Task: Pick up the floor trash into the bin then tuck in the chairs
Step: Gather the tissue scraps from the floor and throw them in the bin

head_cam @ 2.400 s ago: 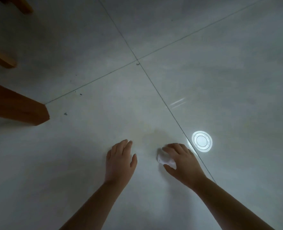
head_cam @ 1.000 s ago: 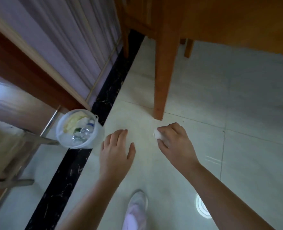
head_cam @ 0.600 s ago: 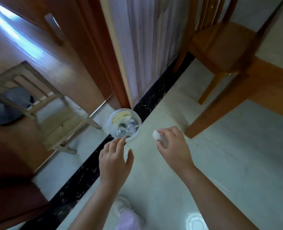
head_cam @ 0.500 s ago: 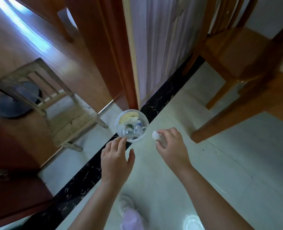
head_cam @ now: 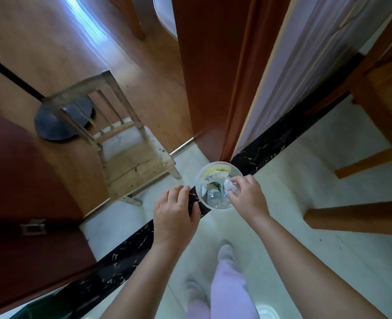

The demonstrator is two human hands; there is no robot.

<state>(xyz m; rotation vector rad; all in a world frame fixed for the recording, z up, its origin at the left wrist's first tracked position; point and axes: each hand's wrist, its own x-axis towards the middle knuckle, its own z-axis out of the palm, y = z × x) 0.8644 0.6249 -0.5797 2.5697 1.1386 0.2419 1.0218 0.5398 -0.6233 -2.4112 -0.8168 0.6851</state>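
Paper wad [head_cam: 233, 189]: white, crumpled, pinched between the thumb and curled fingertips of the right hand [head_cam: 248, 198]. It is held above the open mouth of the bin [head_cam: 197, 180], towards the right rim and apparently clear of the contents. Form: a rough lump with no plain long axis. It may run slightly longer from the fingertips out towards the bin's middle, but blur leaves that uncertain. Its free side faces down and left, into the bin. Step in hand, as judged: dropping the floor trash, with the chairs not yet tucked in. The next move calls for parting thumb and fingers while over the opening, so the light wad falls inside and not on the rim or floor. Bin: translucent round tub at the edge of the black floor strip [head_cam: 282, 139], holding clear bottles [head_cam: 213, 197] and a yellowish scrap [head_cam: 215, 168]. Left hand [head_cam: 174, 212]: fingers loosely curled and close together, holding nothing, just beside the bin's left rim. Surroundings: pale wooden chair [head_cam: 130, 162] left of the bin; darker wooden chair [head_cam: 386, 125] far right.
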